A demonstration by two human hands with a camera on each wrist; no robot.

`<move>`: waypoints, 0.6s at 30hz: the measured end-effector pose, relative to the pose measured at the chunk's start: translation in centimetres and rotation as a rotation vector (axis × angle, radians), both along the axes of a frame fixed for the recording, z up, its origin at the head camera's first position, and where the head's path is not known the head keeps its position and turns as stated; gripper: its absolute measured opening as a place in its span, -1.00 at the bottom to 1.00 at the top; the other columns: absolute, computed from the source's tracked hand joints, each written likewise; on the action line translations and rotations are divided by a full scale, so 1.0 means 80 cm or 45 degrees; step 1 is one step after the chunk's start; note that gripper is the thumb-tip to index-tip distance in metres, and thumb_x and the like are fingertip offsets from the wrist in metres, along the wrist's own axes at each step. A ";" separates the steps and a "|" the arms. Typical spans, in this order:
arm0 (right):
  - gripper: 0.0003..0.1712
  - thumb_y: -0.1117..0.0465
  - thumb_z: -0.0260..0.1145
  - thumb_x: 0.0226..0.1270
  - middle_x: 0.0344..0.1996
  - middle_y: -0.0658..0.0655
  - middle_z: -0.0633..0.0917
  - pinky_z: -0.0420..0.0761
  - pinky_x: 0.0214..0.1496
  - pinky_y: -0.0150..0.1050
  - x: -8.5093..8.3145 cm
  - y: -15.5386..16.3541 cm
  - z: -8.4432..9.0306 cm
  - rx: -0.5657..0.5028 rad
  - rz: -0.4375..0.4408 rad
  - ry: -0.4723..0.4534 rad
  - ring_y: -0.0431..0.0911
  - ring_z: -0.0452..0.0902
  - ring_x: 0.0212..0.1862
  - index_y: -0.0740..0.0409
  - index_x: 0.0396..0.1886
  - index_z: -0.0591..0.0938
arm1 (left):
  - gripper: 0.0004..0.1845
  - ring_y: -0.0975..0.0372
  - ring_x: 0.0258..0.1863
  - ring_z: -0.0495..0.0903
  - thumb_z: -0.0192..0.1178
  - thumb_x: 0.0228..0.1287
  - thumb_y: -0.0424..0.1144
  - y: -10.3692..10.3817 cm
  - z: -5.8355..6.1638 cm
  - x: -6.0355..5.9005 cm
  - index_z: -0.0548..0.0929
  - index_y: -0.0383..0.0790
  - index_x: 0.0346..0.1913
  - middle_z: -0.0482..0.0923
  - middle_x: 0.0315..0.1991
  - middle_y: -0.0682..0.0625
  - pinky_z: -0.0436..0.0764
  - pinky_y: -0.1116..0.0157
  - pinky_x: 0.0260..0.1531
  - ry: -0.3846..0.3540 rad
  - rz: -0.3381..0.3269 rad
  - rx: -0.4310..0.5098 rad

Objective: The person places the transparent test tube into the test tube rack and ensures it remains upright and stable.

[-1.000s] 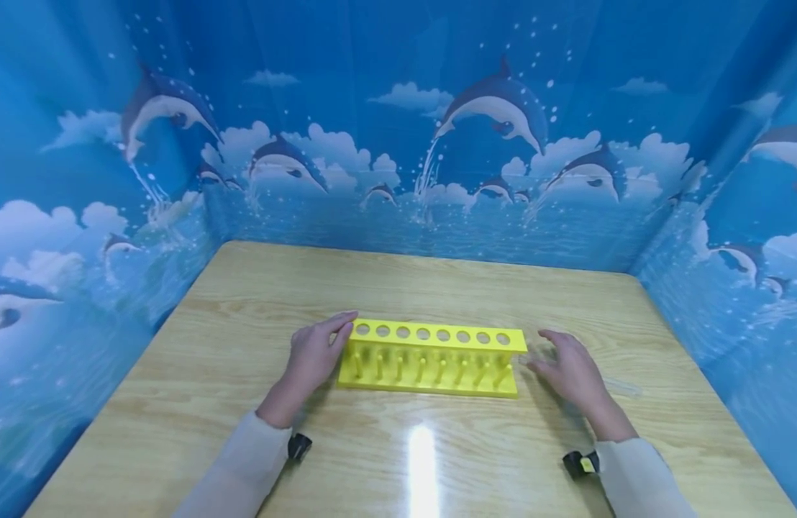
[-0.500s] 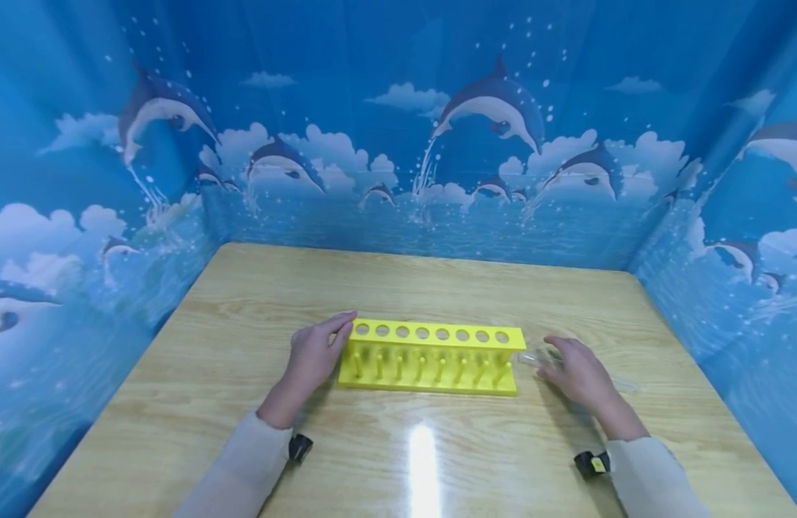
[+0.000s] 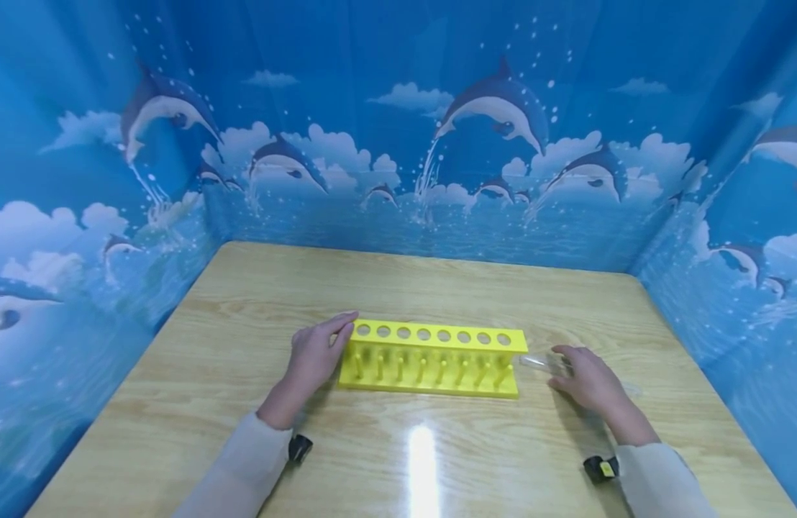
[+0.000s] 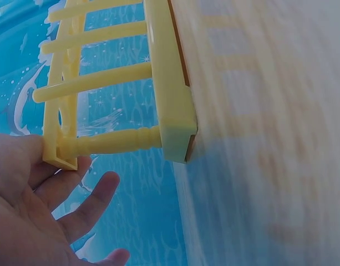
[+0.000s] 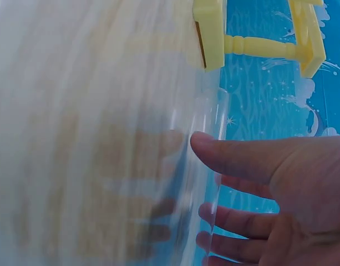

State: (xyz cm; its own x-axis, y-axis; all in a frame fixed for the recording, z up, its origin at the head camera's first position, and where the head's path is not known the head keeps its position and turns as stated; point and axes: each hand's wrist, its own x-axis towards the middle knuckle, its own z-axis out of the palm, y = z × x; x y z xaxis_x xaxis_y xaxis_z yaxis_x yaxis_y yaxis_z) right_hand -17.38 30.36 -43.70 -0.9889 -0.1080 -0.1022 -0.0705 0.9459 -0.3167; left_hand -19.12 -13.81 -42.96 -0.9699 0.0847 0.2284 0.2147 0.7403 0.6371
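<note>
A yellow test tube rack (image 3: 431, 352) with a row of empty holes stands on the wooden table (image 3: 398, 288). My left hand (image 3: 314, 356) rests against its left end with straight fingers; the left wrist view shows the rack's end (image 4: 170, 83) just above those fingers (image 4: 97, 194). Right of the rack lies a clear test tube (image 3: 534, 360). My right hand (image 3: 583, 378) is on it. In the right wrist view the thumb and fingertips (image 5: 214, 213) meet the tube (image 5: 211, 119) from either side, near the rack's right end (image 5: 208, 33).
Blue dolphin-print walls (image 3: 398, 144) close the table in at the back and on both sides. A faint clear shape (image 3: 625, 389) lies behind my right wrist; I cannot tell whether it is the same tube. Black wrist cameras (image 3: 299, 446) sit on both sleeves.
My right hand has slid a little right and toward me, and its fingers have closed from flat onto the clear tube. The left hand and the rack have not moved.
</note>
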 end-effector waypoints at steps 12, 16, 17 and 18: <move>-0.33 0.16 0.45 0.18 0.00 0.51 0.57 0.50 -0.02 0.26 -0.001 0.006 -0.003 0.009 0.014 -0.043 0.37 0.49 0.04 0.40 0.21 0.46 | -0.65 -0.01 0.06 0.61 0.08 0.47 -0.11 0.000 -0.001 0.003 0.58 -0.03 0.23 0.55 0.20 0.01 0.35 -0.05 0.05 -0.035 -0.006 0.013; -0.37 0.17 0.45 0.18 -0.03 0.50 0.59 0.51 -0.04 0.24 -0.002 0.005 -0.001 0.023 0.010 -0.048 0.36 0.51 0.02 0.42 0.17 0.49 | -0.66 0.04 -0.29 0.64 0.08 0.47 -0.11 0.000 -0.002 0.002 0.59 -0.03 0.22 0.57 0.18 0.00 0.36 -0.02 0.01 -0.013 -0.004 0.020; -0.39 0.18 0.45 0.18 -0.04 0.49 0.60 0.52 -0.05 0.23 -0.002 0.005 -0.001 0.026 0.007 -0.049 0.35 0.52 0.01 0.41 0.15 0.50 | -0.66 0.06 -0.38 0.60 0.08 0.47 -0.11 0.000 -0.002 0.002 0.59 -0.03 0.22 0.57 0.18 -0.01 0.36 -0.01 0.00 -0.006 -0.002 0.019; -0.40 0.17 0.45 0.18 -0.05 0.48 0.60 0.52 -0.05 0.22 -0.003 0.005 0.000 0.029 0.006 -0.054 0.34 0.52 0.00 0.41 0.13 0.51 | -0.66 0.06 -0.36 0.61 0.08 0.47 -0.11 0.000 -0.002 0.002 0.59 -0.03 0.22 0.57 0.18 -0.01 0.36 -0.01 -0.01 -0.001 0.002 0.016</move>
State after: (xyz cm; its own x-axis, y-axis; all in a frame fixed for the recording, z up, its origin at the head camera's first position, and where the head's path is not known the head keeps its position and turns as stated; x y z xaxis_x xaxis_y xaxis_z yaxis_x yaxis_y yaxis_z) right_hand -17.62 30.75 -43.71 -0.9831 -0.1095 -0.1468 -0.0615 0.9525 -0.2982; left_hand -18.99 -13.78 -43.08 -0.9701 0.0803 0.2289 0.2131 0.7327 0.6463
